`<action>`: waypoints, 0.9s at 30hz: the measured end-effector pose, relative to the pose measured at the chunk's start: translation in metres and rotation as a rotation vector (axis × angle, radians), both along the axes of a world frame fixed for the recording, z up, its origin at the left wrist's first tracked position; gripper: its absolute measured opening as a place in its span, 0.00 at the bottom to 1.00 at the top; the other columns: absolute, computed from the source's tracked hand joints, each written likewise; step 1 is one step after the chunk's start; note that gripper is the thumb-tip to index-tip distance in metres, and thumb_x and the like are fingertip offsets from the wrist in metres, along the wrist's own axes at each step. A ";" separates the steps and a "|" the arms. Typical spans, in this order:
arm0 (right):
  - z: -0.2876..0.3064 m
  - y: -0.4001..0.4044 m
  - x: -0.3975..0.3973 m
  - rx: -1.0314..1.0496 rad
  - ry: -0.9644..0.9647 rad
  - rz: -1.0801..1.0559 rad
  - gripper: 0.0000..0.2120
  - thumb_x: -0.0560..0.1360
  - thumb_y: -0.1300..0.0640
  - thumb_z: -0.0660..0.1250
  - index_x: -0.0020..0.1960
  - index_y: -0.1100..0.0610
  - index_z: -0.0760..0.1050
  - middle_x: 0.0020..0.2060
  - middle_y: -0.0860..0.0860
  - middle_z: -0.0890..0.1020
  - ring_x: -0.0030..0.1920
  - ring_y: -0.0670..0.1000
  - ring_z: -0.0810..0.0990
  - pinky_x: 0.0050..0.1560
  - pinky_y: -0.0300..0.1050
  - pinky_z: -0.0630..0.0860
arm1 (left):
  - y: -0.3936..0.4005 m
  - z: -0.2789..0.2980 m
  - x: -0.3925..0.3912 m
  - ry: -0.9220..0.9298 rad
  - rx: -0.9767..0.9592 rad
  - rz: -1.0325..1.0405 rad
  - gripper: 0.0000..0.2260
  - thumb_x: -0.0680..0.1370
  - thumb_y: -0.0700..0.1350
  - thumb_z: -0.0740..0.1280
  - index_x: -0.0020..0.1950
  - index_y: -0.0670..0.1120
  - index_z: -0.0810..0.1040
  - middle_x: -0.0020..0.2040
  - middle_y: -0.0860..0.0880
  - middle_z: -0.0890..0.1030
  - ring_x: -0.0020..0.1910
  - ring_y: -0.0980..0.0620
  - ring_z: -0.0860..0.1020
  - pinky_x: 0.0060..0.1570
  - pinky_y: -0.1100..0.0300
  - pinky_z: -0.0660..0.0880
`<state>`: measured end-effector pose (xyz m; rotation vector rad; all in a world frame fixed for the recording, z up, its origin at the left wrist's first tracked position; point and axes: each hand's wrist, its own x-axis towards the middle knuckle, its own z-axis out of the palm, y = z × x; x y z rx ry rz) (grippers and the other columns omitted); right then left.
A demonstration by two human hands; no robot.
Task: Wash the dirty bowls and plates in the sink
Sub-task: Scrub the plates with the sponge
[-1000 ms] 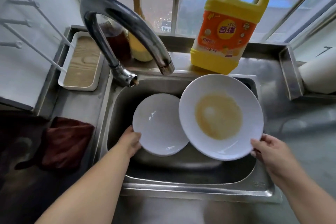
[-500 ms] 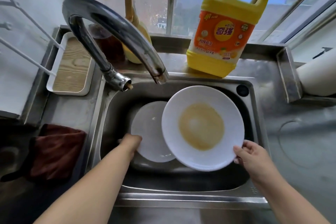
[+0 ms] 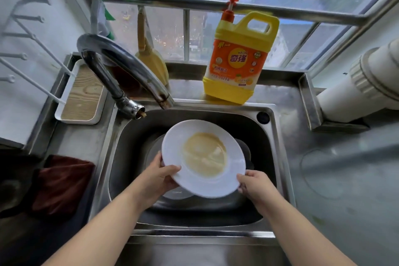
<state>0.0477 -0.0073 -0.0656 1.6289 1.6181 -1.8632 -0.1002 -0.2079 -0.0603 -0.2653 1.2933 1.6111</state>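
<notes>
Over the middle of the steel sink (image 3: 278, 157), a white plate (image 3: 204, 157) with a tan, soiled centre is held tilted by both hands. The left hand (image 3: 158, 177) clamps its near-left rim, thumb lying on the upper face; the right hand (image 3: 255, 185) grips the near-right rim, fingers curled under the edge. Beneath the plate, another pale dish (image 3: 154, 149) lies in the basin, mostly hidden, so its exact shape is hard to tell. The curved chrome faucet (image 3: 121, 65) arches from the back-left corner, its spout ending above the basin's far-left edge. On the ledge behind the sink stands a yellow detergent jug (image 3: 239, 60) with an orange label and a red pump. On the bench to the left sit a white tray (image 3: 81, 95) with a wood-grain bottom and, nearer, a dark red cloth (image 3: 62, 181). A white pipe (image 3: 362, 84) runs along the right.
</notes>
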 end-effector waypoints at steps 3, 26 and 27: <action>0.009 0.006 -0.008 -0.027 0.006 0.002 0.11 0.77 0.66 0.62 0.36 0.63 0.75 0.22 0.51 0.72 0.28 0.49 0.70 0.38 0.44 0.67 | 0.009 0.009 -0.004 0.008 0.024 0.024 0.21 0.77 0.31 0.60 0.68 0.46 0.69 0.61 0.40 0.79 0.59 0.40 0.78 0.48 0.50 0.80; 0.015 0.020 -0.017 -0.215 0.153 -0.110 0.09 0.80 0.66 0.58 0.50 0.72 0.74 0.35 0.59 0.76 0.24 0.47 0.68 0.41 0.42 0.77 | 0.028 0.013 -0.004 -0.075 -0.075 0.166 0.14 0.78 0.35 0.62 0.63 0.42 0.72 0.57 0.41 0.80 0.52 0.44 0.81 0.42 0.55 0.81; 0.012 0.018 -0.016 -0.210 0.156 -0.070 0.10 0.80 0.65 0.59 0.51 0.71 0.74 0.34 0.58 0.77 0.25 0.47 0.68 0.44 0.44 0.77 | 0.023 0.010 -0.002 -0.061 -0.082 0.169 0.16 0.78 0.34 0.62 0.64 0.43 0.71 0.59 0.40 0.79 0.54 0.43 0.80 0.42 0.55 0.81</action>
